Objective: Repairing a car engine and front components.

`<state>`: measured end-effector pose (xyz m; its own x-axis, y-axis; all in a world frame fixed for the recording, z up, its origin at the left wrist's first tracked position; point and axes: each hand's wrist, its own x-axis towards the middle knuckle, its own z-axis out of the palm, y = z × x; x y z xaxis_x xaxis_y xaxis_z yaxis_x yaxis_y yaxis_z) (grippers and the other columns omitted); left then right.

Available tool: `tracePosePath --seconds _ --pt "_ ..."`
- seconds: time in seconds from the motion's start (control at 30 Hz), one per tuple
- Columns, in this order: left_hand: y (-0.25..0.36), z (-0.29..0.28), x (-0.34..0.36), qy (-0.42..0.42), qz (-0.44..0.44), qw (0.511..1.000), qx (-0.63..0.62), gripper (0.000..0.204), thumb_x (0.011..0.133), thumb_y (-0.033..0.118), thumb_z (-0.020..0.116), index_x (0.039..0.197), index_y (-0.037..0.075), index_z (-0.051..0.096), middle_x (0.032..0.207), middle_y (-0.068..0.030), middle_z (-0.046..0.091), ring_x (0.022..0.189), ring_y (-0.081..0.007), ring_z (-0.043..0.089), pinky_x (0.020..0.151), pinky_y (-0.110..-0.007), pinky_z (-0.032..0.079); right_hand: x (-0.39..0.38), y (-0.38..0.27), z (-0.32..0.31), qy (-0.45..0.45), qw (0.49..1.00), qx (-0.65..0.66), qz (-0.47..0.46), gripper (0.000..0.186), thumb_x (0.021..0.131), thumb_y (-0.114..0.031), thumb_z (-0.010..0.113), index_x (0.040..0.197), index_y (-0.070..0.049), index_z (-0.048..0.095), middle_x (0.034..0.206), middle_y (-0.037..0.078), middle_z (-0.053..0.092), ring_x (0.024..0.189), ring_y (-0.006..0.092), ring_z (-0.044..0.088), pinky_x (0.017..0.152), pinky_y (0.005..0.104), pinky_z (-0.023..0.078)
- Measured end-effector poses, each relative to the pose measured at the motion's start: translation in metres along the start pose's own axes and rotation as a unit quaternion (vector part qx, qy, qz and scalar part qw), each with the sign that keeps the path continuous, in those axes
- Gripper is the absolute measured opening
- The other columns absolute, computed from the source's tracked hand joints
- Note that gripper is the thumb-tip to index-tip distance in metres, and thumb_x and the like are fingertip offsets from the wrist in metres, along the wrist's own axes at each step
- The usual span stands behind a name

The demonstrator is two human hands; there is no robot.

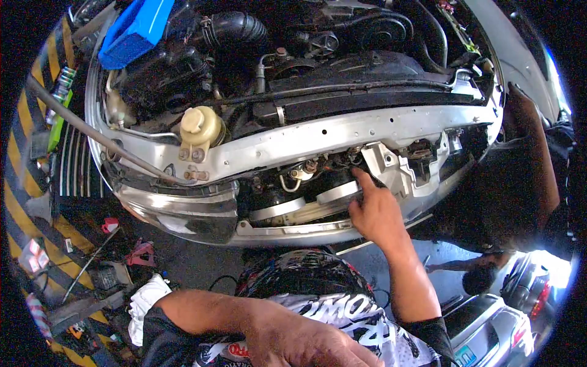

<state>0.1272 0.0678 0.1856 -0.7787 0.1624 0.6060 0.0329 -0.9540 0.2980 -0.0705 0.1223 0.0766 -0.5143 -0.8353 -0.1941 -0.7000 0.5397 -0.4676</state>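
Note:
My right hand [376, 211] reaches into the opening at the front of a silver car. Its index finger is stretched out, with the tip at the dark parts above a silver-rimmed round part [339, 192]; whether it touches them I cannot tell. The other fingers are curled, and nothing is in the hand. A second silver-rimmed round part [278, 210] and a bent metal pipe [293, 183] lie left of it. My left hand [312, 339] is held across my chest, palm side hidden, its fingers partly cut off by the lower edge.
Above the opening runs a silver crossbar [293, 140], with a cream reservoir [200, 126] and a headlight [183, 214] at left. A blue tray [134, 33] rests over the engine bay. Another person's arm [538, 147] is at the right. Tools and a white cloth or glove [147, 306] appear lower left.

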Motion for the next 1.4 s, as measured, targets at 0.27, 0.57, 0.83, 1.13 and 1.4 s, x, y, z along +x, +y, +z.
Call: tracePosePath --seconds 0.27,0.57,0.83,1.13,1.4 --pt "-0.004 0.001 -0.002 -0.022 -0.006 0.999 0.025 0.019 0.100 0.012 0.064 0.111 -0.002 0.071 0.102 -0.0124 0.063 0.092 -0.0252 0.060 0.080 -0.039 0.047 0.013 0.002 -0.005 -0.024 1.000 0.002 -0.006 0.059 0.081 -0.008 0.063 0.139 -0.005 0.053 0.086 0.034 0.066 0.089 0.0514 0.065 0.084 0.0569 0.051" --pt "0.009 -0.005 -0.011 -0.028 -0.107 0.988 0.107 0.050 0.106 0.047 0.046 0.109 0.000 0.061 0.108 -0.0179 0.054 0.092 -0.0367 0.054 0.080 -0.047 0.045 0.009 0.006 -0.002 -0.020 1.000 -0.016 0.014 0.057 0.083 -0.013 0.064 0.138 -0.004 0.055 0.097 0.036 0.067 0.098 0.0511 0.065 0.090 0.0561 0.051" --pt "0.010 0.001 -0.020 -0.080 -0.123 0.975 0.165 0.029 0.102 0.025 0.058 0.115 0.000 0.067 0.114 -0.0166 0.060 0.101 -0.0320 0.060 0.088 -0.044 0.048 0.009 0.007 -0.003 -0.024 1.000 -0.013 0.002 0.064 0.084 -0.013 0.066 0.145 -0.008 0.049 0.097 0.032 0.068 0.096 0.0504 0.064 0.088 0.0550 0.051" --pt "0.021 -0.118 -0.064 0.197 -0.242 0.433 0.846 0.058 0.083 0.017 0.076 0.134 0.003 0.052 0.156 -0.0250 0.034 0.131 -0.0462 0.049 0.109 -0.051 0.044 -0.082 0.016 0.009 0.144 0.976 0.159 0.034 0.049 0.086 -0.012 0.061 0.135 -0.002 0.057 0.079 0.015 0.062 0.063 0.0275 0.058 0.064 0.0400 0.050" --pt "0.037 -0.170 -0.051 0.221 -0.315 0.440 0.812 0.060 0.087 0.025 0.073 0.134 0.006 0.041 0.136 -0.0224 0.056 0.121 -0.0398 0.060 0.098 -0.052 0.051 -0.165 0.027 0.097 0.167 0.526 0.771 0.320 0.022 0.095 -0.024 0.053 0.106 -0.007 0.061 0.076 0.006 0.058 0.060 0.0183 0.053 0.053 0.0328 0.044"
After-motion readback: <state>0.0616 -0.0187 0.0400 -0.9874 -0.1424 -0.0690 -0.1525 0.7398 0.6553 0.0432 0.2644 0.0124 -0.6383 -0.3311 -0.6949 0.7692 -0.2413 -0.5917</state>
